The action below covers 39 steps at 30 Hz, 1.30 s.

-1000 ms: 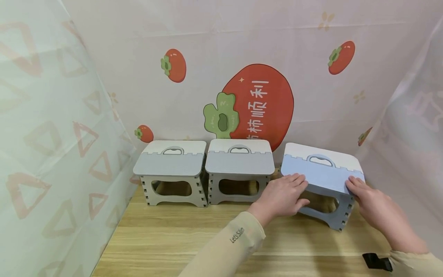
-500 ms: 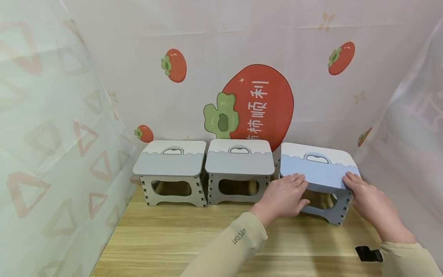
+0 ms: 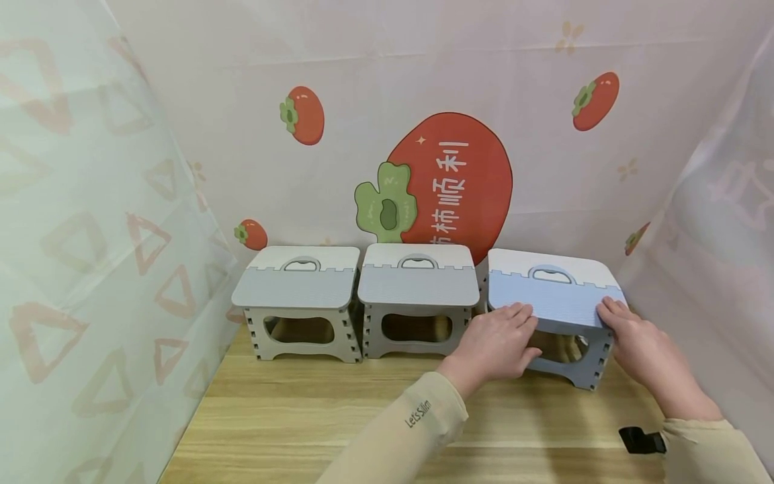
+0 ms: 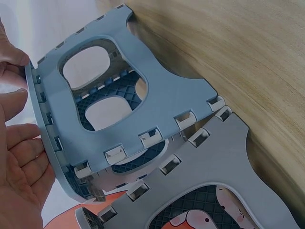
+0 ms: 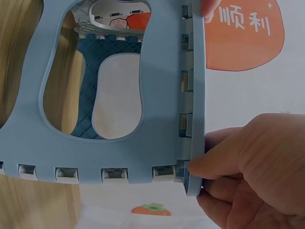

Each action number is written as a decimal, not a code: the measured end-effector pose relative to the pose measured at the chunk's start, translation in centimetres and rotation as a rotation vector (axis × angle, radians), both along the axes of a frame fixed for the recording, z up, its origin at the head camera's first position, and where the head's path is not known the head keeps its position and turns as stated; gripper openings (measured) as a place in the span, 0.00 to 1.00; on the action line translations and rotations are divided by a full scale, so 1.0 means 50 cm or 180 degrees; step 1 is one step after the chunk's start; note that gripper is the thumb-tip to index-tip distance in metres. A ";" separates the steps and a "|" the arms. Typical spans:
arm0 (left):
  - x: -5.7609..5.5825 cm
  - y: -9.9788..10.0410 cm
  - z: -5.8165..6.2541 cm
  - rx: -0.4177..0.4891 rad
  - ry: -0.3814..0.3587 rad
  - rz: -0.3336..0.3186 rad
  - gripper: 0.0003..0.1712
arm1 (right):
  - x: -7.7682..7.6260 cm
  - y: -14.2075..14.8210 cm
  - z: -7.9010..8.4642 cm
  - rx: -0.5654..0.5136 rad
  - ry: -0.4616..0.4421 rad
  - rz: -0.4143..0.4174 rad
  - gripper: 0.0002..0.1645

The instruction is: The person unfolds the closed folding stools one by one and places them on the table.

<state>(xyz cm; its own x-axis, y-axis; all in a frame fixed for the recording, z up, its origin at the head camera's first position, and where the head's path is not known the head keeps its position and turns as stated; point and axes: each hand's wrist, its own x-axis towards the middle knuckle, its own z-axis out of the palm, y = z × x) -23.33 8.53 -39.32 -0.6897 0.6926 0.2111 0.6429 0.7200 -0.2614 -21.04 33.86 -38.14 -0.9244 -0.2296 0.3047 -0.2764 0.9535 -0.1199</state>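
A blue-and-white folding stool (image 3: 547, 296) stands unfolded at the right of the table, set at a slight angle. My left hand (image 3: 492, 343) rests on its seat's front left part with fingers extended; the left wrist view shows the open palm (image 4: 24, 167) against the seat. At the front right corner my right hand (image 3: 650, 359) grips the seat edge. The right wrist view shows that thumb (image 5: 214, 164) on the edge and the other fingers bent behind it. To the left stand two grey-and-white folding stools, a middle one (image 3: 417, 286) and a left one (image 3: 296, 288), side by side.
The stools stand on a wood-grain table (image 3: 290, 417). Behind them hangs a pale cloth backdrop (image 3: 375, 87) printed with red fruit, and more cloth closes both sides. A black strap (image 3: 641, 441) sticks out by the right sleeve.
The blue stool has shifted left and back, closer to the middle grey one, and turned slightly. My right hand has moved left with it. My left hand has hardly moved.
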 end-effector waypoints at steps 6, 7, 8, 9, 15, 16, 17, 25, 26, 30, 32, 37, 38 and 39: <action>0.001 0.000 0.001 0.0013 0.0039 0.0001 0.33 | -0.004 -0.003 0.005 0.0039 -0.0202 -0.0039 0.28; 0.001 0.000 0.001 0.0018 0.0039 0.0000 0.33 | -0.005 -0.003 0.005 0.0037 -0.0243 -0.0048 0.28; 0.001 0.000 0.000 0.0024 0.0041 -0.0002 0.33 | -0.006 -0.003 0.006 0.0035 -0.0271 -0.0051 0.28; 0.001 0.000 0.000 0.0027 0.0042 -0.0006 0.33 | -0.007 -0.003 0.006 0.0029 -0.0289 -0.0051 0.29; 0.001 0.000 -0.003 0.0055 0.0099 -0.0022 0.33 | -0.009 -0.003 0.003 0.0018 -0.0355 -0.0028 0.30; 0.001 0.000 -0.003 0.0059 0.0110 -0.0023 0.33 | -0.009 -0.003 0.003 0.0012 -0.0371 -0.0024 0.30; 0.001 0.000 -0.003 0.0060 0.0117 -0.0025 0.33 | -0.009 -0.002 0.002 0.0004 -0.0386 -0.0015 0.30; 0.004 0.000 -0.004 0.0033 0.0121 -0.0021 0.33 | -0.017 -0.002 -0.003 -0.0034 -0.0287 0.0012 0.29; 0.004 0.000 -0.004 0.0026 0.0115 -0.0016 0.33 | -0.019 -0.003 -0.004 -0.0039 -0.0256 0.0015 0.29; 0.005 0.000 -0.004 0.0023 0.0105 -0.0021 0.34 | -0.023 -0.002 -0.008 -0.0054 -0.0157 0.0053 0.28; 0.005 -0.001 -0.004 0.0013 0.0114 -0.0021 0.34 | -0.026 -0.001 -0.009 -0.0064 -0.0146 0.0075 0.28; 0.007 -0.001 -0.005 0.0005 0.0119 -0.0011 0.35 | -0.031 -0.001 -0.010 -0.0105 -0.0147 0.0094 0.29; 0.007 0.000 -0.005 0.0003 0.0116 -0.0008 0.35 | -0.031 -0.001 -0.010 -0.0106 -0.0145 0.0093 0.29; 0.007 0.000 -0.005 0.0003 0.0112 -0.0003 0.35 | -0.032 -0.001 -0.010 -0.0106 -0.0156 0.0087 0.29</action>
<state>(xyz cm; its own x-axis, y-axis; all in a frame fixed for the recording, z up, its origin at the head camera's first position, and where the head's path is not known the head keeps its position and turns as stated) -22.98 8.54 -39.59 -0.6812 0.6930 0.2359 0.6341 0.7196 -0.2830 -22.64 33.79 -38.62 -0.9319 -0.2454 0.2671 -0.2952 0.9410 -0.1655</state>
